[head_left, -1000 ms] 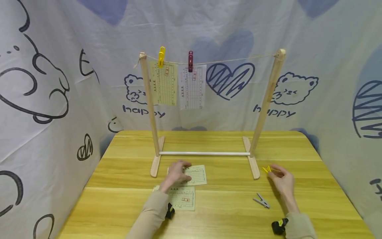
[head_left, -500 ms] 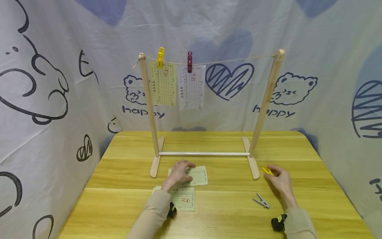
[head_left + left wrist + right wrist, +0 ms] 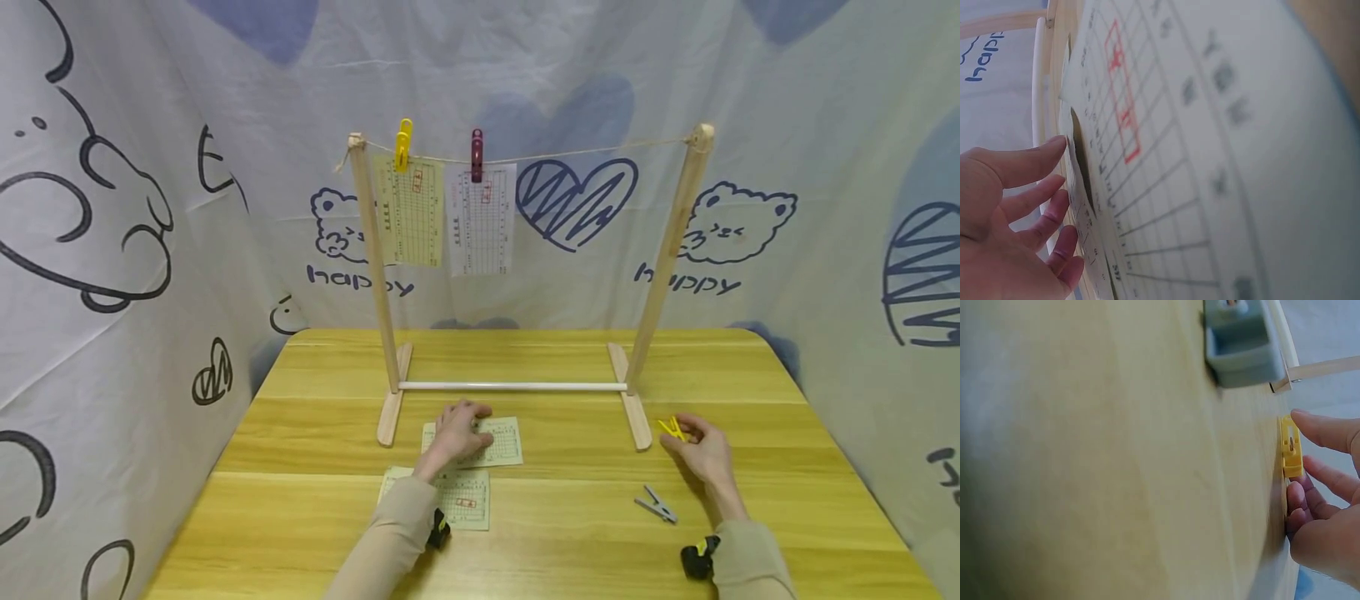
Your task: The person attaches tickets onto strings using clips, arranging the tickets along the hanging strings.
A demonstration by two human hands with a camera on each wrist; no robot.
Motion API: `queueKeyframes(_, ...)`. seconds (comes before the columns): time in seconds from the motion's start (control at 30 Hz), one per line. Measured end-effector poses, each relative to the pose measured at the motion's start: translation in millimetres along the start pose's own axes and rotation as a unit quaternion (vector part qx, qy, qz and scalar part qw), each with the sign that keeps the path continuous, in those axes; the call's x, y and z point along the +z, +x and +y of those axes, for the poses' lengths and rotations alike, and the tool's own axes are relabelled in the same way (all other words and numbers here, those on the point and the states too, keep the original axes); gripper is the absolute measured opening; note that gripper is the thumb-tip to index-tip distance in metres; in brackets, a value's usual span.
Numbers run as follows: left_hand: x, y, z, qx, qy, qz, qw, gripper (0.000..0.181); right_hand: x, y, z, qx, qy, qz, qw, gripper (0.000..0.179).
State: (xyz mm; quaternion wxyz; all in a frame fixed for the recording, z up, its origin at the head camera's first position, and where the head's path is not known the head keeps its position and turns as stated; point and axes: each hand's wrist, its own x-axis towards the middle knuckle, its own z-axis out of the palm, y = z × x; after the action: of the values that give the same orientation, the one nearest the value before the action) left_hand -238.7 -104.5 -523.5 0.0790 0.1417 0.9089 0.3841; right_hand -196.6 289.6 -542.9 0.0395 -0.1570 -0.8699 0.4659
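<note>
Since the earlier frames, your left hand [image 3: 456, 435] has slid a little to the right over the far paper [image 3: 508, 442], its sleeve [image 3: 405, 508] following, while your right hand [image 3: 705, 454] has barely shifted. Your left hand covers much of that far paper's middle, and your wrist and sleeve hide part of the near paper [image 3: 474, 490]. In the left wrist view the near paper looms so close that its print blurs and it runs out of frame; whether your fingertips touch the far sheet, you cannot tell from here. Your left thumb stands apart from softly bent fingers, with nothing plainly held between them.

Your right hand pinches the yellow clip [image 3: 673, 429] between thumb and finger, at the counter [image 3: 555, 533] just right of the stand's right foot [image 3: 639, 423]; your other fingers curl in below, partly hidden. Whether the clip is lifted clear of the wood is hard to make out. The gray clip [image 3: 657, 506] lies nearer you, cut off by the top edge in the right wrist view. Both forearms enter from the lower edge, where the sleeves are cropped: your left slants up and rightward, your right up and leftward.
</note>
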Motion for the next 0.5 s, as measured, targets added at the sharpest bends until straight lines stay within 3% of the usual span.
queueKeyframes(0.5,5.8,4.2,0.8,-0.008,0.012,0.021,0.9997,0.043,2.7,2.7,-2.2,-0.037,-0.074,0.024,0.9963,0.047)
